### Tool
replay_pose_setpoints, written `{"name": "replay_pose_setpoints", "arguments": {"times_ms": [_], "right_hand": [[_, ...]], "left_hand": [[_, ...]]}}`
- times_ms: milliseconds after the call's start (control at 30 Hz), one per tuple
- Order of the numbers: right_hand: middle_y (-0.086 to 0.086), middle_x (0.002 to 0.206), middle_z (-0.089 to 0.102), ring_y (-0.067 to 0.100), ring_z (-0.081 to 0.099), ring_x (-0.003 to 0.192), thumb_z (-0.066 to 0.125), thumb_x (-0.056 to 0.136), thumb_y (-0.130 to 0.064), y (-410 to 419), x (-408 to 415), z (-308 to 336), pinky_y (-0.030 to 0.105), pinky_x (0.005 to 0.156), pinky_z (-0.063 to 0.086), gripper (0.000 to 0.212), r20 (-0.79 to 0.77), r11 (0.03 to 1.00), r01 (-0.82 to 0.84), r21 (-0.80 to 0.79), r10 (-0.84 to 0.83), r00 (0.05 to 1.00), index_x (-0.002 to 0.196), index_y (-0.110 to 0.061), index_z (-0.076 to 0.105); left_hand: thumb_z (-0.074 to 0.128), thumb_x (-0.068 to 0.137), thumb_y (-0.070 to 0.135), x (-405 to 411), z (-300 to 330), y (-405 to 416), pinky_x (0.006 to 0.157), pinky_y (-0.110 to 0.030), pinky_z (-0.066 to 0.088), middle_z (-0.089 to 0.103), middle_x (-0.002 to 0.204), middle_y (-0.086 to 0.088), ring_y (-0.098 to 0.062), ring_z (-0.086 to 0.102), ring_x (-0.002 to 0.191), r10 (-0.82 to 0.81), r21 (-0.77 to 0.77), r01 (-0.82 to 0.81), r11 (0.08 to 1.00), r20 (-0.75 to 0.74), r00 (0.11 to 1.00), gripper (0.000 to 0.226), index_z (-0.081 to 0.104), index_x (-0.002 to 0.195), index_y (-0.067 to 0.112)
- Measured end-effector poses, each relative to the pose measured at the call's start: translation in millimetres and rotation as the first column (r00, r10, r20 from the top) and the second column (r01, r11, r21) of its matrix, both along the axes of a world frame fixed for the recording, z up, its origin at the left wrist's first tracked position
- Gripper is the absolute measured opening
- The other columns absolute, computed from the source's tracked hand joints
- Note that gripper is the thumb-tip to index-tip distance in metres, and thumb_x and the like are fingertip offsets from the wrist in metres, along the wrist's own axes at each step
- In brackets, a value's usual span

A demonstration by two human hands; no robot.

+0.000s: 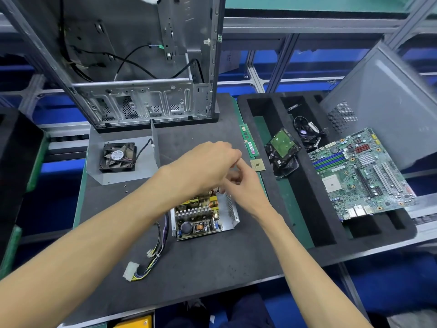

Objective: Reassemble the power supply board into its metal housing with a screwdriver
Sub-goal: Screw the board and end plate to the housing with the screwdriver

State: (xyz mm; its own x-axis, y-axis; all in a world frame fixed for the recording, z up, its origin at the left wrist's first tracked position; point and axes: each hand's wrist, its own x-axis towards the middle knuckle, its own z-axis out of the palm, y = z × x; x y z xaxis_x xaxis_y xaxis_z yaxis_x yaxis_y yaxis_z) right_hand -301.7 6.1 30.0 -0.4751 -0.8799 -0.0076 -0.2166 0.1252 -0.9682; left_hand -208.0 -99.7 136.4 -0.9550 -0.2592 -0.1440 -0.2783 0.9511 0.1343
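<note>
The power supply board (198, 215) sits in its metal housing (230, 214) on the dark mat (201, 268), its cable bundle (151, 259) trailing left. Both hands meet above its far edge: left hand (208, 166) curled, right hand (248, 185) pinching (contents hidden; grip unclear).

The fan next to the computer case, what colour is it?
Black fan, with a round white label at its centre; the head view shows it.

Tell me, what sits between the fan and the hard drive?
In the head view, the person's hands and two memory sticks lie between the fan and the hard drive.
</note>
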Motion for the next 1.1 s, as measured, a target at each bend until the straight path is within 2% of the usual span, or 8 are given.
{"name": "replay_pose_setpoints", "arguments": {"times_ms": [100,200,400,567,667,800,1000,1100], "right_hand": [[0.004,0.064,0.070,0.010,0.063,0.058,0.062,0.078,-0.027,4.1,-1.6,5.0,0.015,0.059,0.044,0.013,0.026,0.999,-0.017,-0.029,0.017,1.000,0.086,-0.038,0.061],[0.003,0.061,0.066,0.029,0.061,0.063,0.059,0.068,-0.035,2.9,-3.5,5.2,0.036,0.061,0.047,0.024,-0.002,1.000,0.012,-0.015,-0.012,1.000,0.083,-0.016,0.060],[-0.007,0.062,0.051,0.006,0.043,0.061,0.065,0.068,-0.034,-4.1,-0.9,-0.8,0.020,0.056,0.036,0.019,-0.040,0.992,0.126,-0.026,-0.127,0.991,0.079,-0.023,0.054],[0.002,0.072,0.058,0.008,0.047,0.067,0.066,0.089,-0.030,0.1,1.4,0.4,0.028,0.062,0.041,0.007,-0.074,0.979,0.167,-0.119,-0.176,0.982,0.087,-0.027,0.060],[-0.008,0.071,0.059,0.008,0.051,0.063,0.061,0.096,-0.040,4.6,-1.1,10.1,0.030,0.057,0.046,0.017,0.177,0.902,0.400,-0.163,-0.372,0.911,0.081,-0.032,0.060],[-0.006,0.069,0.049,0.011,0.051,0.057,0.048,0.100,-0.034,-1.7,-17.5,16.6,0.030,0.055,0.052,0.024,0.520,0.835,0.544,-0.076,-0.433,0.736,0.085,-0.015,0.048],[-0.010,0.085,0.062,0.001,0.064,0.071,0.065,0.100,-0.031,4.1,-14.0,-0.6,0.027,0.074,0.058,0.017,0.175,0.934,0.269,0.233,-0.313,0.933,0.103,-0.018,0.055],[-0.008,0.107,0.068,-0.011,0.065,0.085,0.074,0.094,-0.031,8.8,-9.1,-9.8,0.006,0.075,0.048,0.033,0.116,0.935,0.149,0.323,-0.196,0.974,0.116,-0.014,0.057]], "left_hand": [[0.064,0.090,0.023,-2.0,1.9,-6.0,0.071,-0.039,0.045,0.058,0.100,-0.003,-0.030,0.062,0.093,-0.053,0.028,0.053,0.998,-0.003,0.999,0.014,0.059,0.103,0.018],[0.062,0.091,0.047,-2.5,-3.2,-4.4,0.062,-0.035,0.041,0.060,0.084,-0.007,-0.034,0.063,0.083,0.072,-0.034,-0.073,0.997,-0.046,0.996,0.030,0.061,0.096,0.017],[0.057,0.092,0.017,-6.4,-0.7,-6.1,0.069,-0.034,0.040,0.060,0.101,-0.001,-0.028,0.062,0.093,-0.100,-0.014,0.100,0.995,0.015,0.995,0.013,0.065,0.102,0.018],[0.064,0.093,0.038,12.1,-1.6,-27.8,0.077,-0.032,0.053,0.069,0.095,0.007,-0.013,0.066,0.089,0.056,0.349,0.011,0.937,-0.183,0.982,0.021,0.065,0.111,0.027],[0.055,0.099,0.016,20.7,-16.2,-42.2,0.079,-0.033,0.056,0.071,0.085,0.004,-0.013,0.068,0.081,0.430,0.610,-0.159,0.777,-0.329,0.840,0.015,0.069,0.102,0.021],[0.059,0.093,0.012,19.9,-59.4,-48.9,0.087,-0.033,0.054,0.071,0.095,0.005,-0.014,0.066,0.088,0.466,0.476,-0.355,0.805,-0.136,0.874,0.017,0.070,0.103,0.021],[0.083,0.079,0.035,-0.6,-102.2,-36.2,0.089,-0.036,0.053,0.068,0.102,0.000,-0.020,0.064,0.097,0.398,0.528,-0.372,0.764,0.070,0.915,0.047,0.064,0.118,0.016],[0.083,0.079,0.032,-4.9,-110.4,-34.2,0.085,-0.037,0.055,0.070,0.099,-0.003,-0.022,0.065,0.093,0.450,0.537,-0.393,0.746,0.028,0.892,0.046,0.065,0.116,0.012]]}}
